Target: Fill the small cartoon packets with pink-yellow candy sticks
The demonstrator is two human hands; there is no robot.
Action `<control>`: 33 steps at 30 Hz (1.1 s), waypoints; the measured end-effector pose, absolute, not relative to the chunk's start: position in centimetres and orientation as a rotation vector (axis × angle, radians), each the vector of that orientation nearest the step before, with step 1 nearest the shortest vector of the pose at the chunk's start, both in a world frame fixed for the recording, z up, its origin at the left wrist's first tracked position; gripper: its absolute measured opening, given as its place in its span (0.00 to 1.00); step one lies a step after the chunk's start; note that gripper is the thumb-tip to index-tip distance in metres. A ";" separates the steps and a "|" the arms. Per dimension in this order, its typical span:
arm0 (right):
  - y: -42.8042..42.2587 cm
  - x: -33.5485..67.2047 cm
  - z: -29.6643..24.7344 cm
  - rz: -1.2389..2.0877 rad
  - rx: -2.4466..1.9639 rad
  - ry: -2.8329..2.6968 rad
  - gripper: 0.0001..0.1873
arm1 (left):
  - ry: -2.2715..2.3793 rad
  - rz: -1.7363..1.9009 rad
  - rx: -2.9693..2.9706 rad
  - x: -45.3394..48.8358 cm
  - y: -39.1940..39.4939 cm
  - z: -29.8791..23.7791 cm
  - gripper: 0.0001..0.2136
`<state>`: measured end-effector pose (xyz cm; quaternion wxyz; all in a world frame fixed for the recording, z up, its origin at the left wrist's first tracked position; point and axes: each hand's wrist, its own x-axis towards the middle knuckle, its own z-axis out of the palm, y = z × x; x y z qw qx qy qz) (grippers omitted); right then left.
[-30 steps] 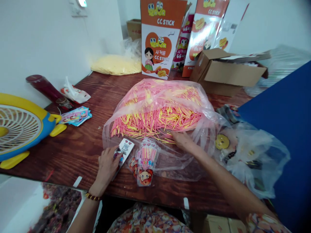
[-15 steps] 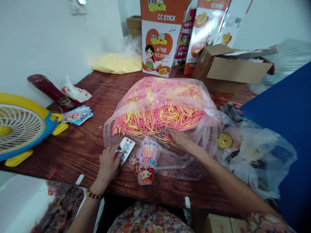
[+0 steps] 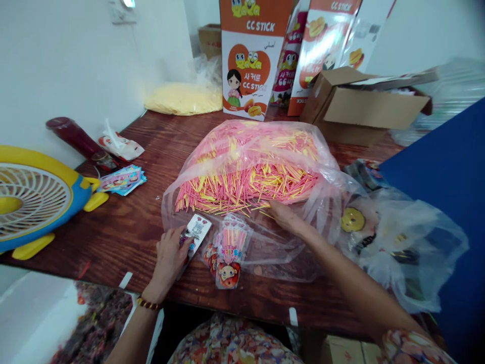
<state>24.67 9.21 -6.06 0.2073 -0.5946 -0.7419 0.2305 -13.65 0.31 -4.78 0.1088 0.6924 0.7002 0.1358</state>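
My left hand (image 3: 172, 253) is closed on a white printed packet (image 3: 200, 227) at the table's front left, with the packet's far end showing beyond the fingers. My right hand (image 3: 282, 215) reaches to the front edge of a heap of thin pink and yellow candy sticks (image 3: 246, 184), its fingertips hidden at the sticks. A large clear plastic bag (image 3: 227, 164) lies spread open around the heap. Between my hands lies a small stack of clear packets (image 3: 229, 253), filled with sticks and printed with a red-haired cartoon figure.
A yellow and blue fan (image 3: 71, 192) stands at left, near printed sachets (image 3: 123, 179), a dark red bottle (image 3: 76, 139) and a tissue pack (image 3: 121, 146). Behind are tall cartons (image 3: 246, 65), an opened cardboard box (image 3: 371, 108) and a yellow-filled bag (image 3: 182, 98). A crumpled plastic bag (image 3: 409, 242) lies right.
My right hand has shifted slightly, and its fingers, visible before along the heap's front edge, are now mostly out of sight. My left hand keeps its hold on the packet.
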 end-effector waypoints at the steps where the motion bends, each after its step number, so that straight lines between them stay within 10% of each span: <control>1: 9.5 25.1 -6.2 0.729 -1.614 -1.947 0.08 | 2.055 0.394 2.036 -13.7 0.4 -4.8 0.18; 33: 11.2 20.9 -7.6 1.046 -1.334 -1.141 0.14 | 2.088 0.586 2.005 -12.1 1.5 -5.4 0.17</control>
